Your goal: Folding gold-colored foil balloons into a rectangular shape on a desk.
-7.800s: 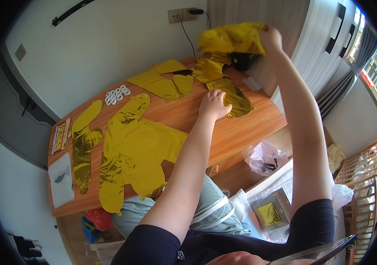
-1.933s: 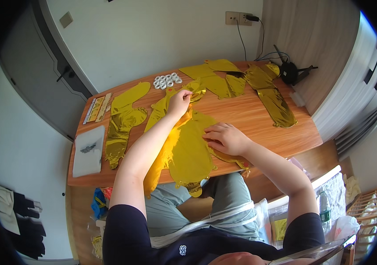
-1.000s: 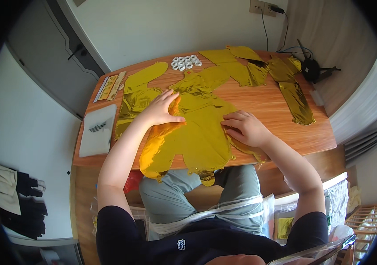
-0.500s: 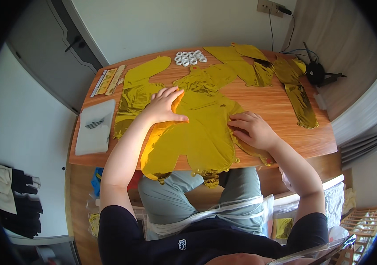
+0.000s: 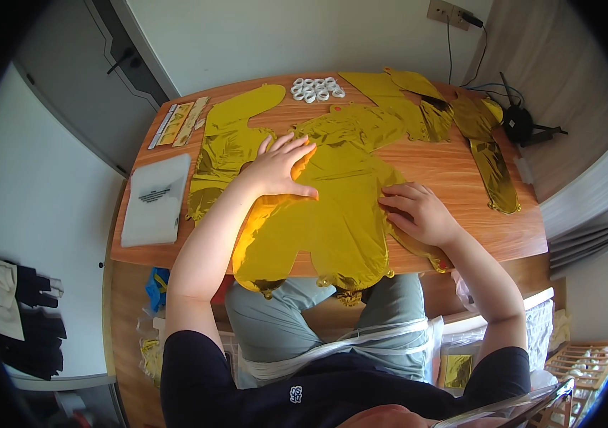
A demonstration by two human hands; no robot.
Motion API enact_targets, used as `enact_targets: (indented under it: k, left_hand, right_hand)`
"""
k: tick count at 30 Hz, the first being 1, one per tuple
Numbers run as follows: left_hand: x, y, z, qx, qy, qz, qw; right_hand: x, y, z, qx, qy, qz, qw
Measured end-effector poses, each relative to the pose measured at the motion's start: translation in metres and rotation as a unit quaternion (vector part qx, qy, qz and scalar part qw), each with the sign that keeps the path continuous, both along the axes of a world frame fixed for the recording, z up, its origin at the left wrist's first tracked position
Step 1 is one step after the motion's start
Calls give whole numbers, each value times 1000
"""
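Observation:
A flat, uninflated gold foil balloon (image 5: 346, 235) lies spread over the middle of the table, its rounded lobes hanging past the front edge. My left hand (image 5: 279, 171) rests on its upper left part with fingers spread; orange-tinted reflections show in the foil beside the thumb and fingertips. At the balloon's right edge lies my right hand (image 5: 425, 214), fingers bent and slightly apart, fingertips touching the foil. Another gold foil sheet (image 5: 225, 153) extends to the left, partly behind my left arm. More gold foil pieces (image 5: 486, 153) lie toward the far right.
White rolls of ribbon or tape (image 5: 318, 90) stand grouped at the back of the wooden table (image 5: 432, 171). A clear plastic bag (image 5: 152, 203) and printed strips (image 5: 175, 125) lie at the left. A black router (image 5: 519, 125) with cables sits at the far right corner.
The view has shifted slightly, moving the table's contents a little to the right in the picture. Both hands keep nearly the same places on the foil.

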State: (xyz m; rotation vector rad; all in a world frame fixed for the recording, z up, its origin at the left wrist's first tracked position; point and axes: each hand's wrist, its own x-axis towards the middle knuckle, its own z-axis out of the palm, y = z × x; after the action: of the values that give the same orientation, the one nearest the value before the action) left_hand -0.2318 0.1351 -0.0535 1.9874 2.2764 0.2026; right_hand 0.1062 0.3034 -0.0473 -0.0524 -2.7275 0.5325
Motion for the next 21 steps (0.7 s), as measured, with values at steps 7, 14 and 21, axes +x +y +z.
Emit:
enact_targets:
  k: [7,14,21]
  left_hand:
    - [-7,8,2,-31,-10,38,999]
    - [-12,5,-3,-13,-15,21,1000]
    - [-12,3,-2,-11,0,-11,1000]
  right_hand:
    - [0,-1,2,1,-8,-7,1000]
    - [0,-2,2,16,6,0,1000]
    - [0,-2,3,13,-6,-2,1000]
